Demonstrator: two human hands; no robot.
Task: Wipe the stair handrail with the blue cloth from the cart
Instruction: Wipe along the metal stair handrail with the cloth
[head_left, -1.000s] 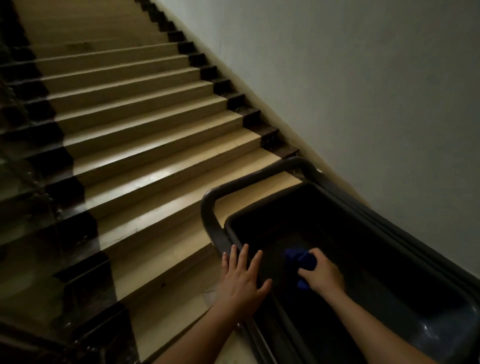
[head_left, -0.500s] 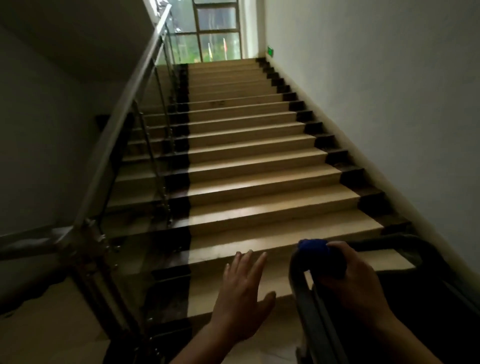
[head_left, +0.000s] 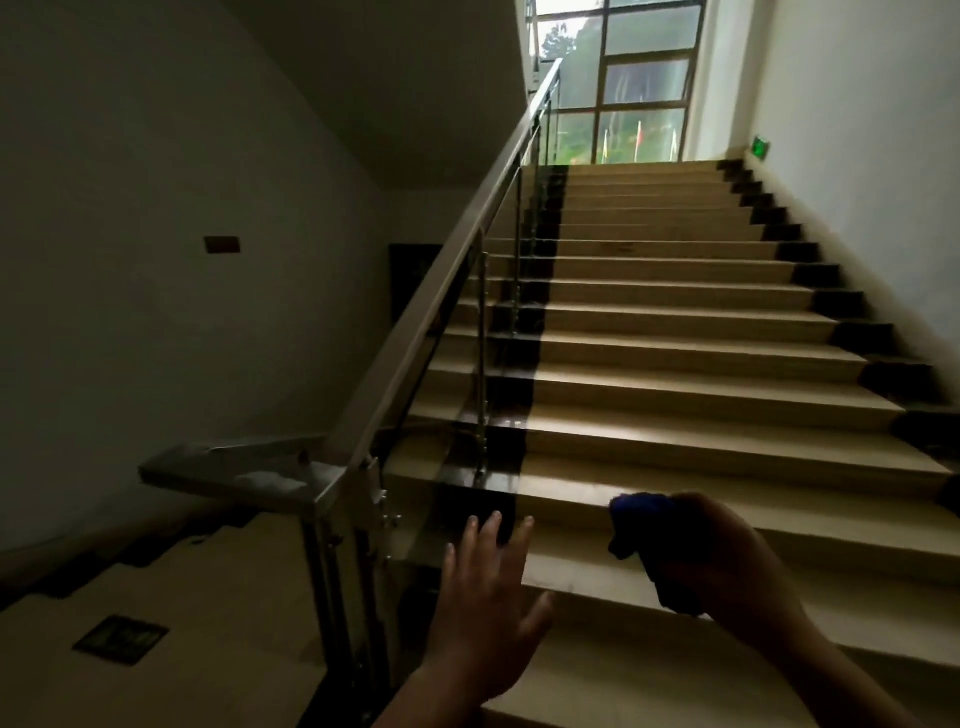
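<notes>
My right hand (head_left: 727, 561) is closed around the bunched blue cloth (head_left: 641, 514), held in the air over the lowest steps at the lower right. My left hand (head_left: 488, 587) is raised beside it with fingers spread and nothing in it. The metal stair handrail (head_left: 447, 291) slopes from a corner post at the lower left up toward the window, above glass panels. Both hands are to the right of the rail and apart from it. The cart is out of view.
Beige stairs (head_left: 675, 364) with dark edge bands climb to a bright window (head_left: 623, 93). A flat metal rail section (head_left: 234, 467) runs left from the corner post (head_left: 353, 519). White walls stand on both sides. A dark floor plate (head_left: 122, 638) lies at the lower left.
My right hand lifted the blue cloth out of the dark cart tub. The view swung up and left, the cart left the frame, and the handrail came nearer the middle.
</notes>
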